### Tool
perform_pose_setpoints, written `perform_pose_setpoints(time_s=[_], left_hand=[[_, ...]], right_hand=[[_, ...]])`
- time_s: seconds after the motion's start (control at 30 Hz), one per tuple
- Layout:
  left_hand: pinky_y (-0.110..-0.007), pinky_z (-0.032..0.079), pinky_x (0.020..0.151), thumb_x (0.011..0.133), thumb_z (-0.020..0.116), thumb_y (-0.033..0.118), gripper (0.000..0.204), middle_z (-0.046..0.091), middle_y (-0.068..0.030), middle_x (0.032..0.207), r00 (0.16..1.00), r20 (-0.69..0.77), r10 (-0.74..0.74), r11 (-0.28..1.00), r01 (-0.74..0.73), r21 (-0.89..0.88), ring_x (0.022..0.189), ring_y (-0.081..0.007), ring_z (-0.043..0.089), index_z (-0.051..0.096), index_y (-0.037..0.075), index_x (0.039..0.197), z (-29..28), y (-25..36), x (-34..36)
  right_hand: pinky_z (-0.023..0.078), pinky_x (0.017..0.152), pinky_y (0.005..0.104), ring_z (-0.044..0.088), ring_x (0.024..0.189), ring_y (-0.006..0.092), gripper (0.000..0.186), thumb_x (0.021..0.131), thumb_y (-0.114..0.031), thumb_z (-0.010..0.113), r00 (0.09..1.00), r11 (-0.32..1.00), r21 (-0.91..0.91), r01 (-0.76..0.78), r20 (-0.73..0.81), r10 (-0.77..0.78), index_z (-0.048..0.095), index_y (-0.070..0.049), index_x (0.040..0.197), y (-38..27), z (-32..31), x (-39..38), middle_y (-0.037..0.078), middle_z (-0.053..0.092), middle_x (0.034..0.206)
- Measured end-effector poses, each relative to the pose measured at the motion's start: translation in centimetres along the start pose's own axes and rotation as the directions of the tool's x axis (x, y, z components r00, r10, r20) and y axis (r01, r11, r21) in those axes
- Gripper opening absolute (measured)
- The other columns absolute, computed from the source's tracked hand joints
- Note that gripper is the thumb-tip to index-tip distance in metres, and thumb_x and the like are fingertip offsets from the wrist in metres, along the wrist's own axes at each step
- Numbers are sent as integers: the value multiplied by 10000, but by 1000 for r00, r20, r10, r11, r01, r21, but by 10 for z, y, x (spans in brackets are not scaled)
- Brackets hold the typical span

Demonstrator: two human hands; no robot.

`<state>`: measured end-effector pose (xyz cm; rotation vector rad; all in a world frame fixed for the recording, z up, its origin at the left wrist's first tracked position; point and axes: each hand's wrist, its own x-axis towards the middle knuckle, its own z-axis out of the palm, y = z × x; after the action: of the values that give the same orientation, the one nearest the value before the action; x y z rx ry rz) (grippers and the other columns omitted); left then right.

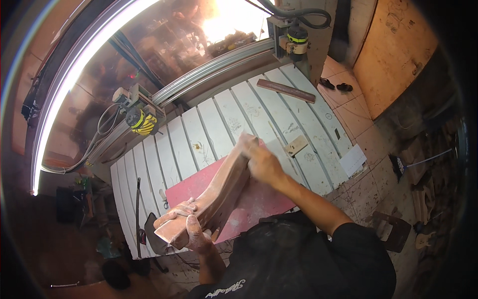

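Note:
A long, curved piece of reddish-brown wood (215, 193), coated in pale dust, slants up and away in front of me. My left hand (191, 229), dusty too, is wrapped around its near end, thumb on one side and fingers over the top. At the far end my right hand (265, 162) is curled against the wood. Its fingertips are slightly blurred, and whatever lies under them cannot be made out. Beneath the wood, a pink sheet (186, 188) marked with dust lies on the slatted white table (174, 144).
A dark wooden strip (286, 90), a small light wood block (297, 146) and a white paper (352, 160) lie on the table. Beyond runs a metal rail (214, 67) carrying two machine heads, one with yellow-black stripes (144, 123). A wooden panel (398, 55) stands at right.

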<state>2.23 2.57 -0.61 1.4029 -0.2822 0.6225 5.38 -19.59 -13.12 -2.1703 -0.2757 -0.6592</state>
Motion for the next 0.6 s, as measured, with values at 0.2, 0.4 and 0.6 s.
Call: perform_pose_setpoints(time_s=[0.2,0.4,0.6], left_hand=[[-521,607,892,839,668,118,403,565,-108,846,998,1,61,998,-61,15,799,-208,617,431,40,1155,9,-1,-3],[-574,594,954,818,638,42,396,569,-125,867,984,136,115,992,-107,-59,858,-241,621,467,25,1175,13,2,-5],[-568,585,934,876,694,102,435,590,-132,915,985,135,108,992,-97,-87,837,-251,642,391,52,1184,17,5,-14]], right_hand=[[491,1131,453,626,1293,404,642,746,60,536,996,975,212,71,28,-79,639,-1,1376,-80,-4,-7,268,582,1472],[505,1128,428,616,1311,393,605,780,97,489,957,982,0,-188,-225,183,673,-20,1345,18,-18,-8,233,628,1426],[524,1109,431,666,1258,345,554,772,70,544,999,966,256,27,20,-34,710,-57,1286,-107,-27,-11,202,701,1318]])
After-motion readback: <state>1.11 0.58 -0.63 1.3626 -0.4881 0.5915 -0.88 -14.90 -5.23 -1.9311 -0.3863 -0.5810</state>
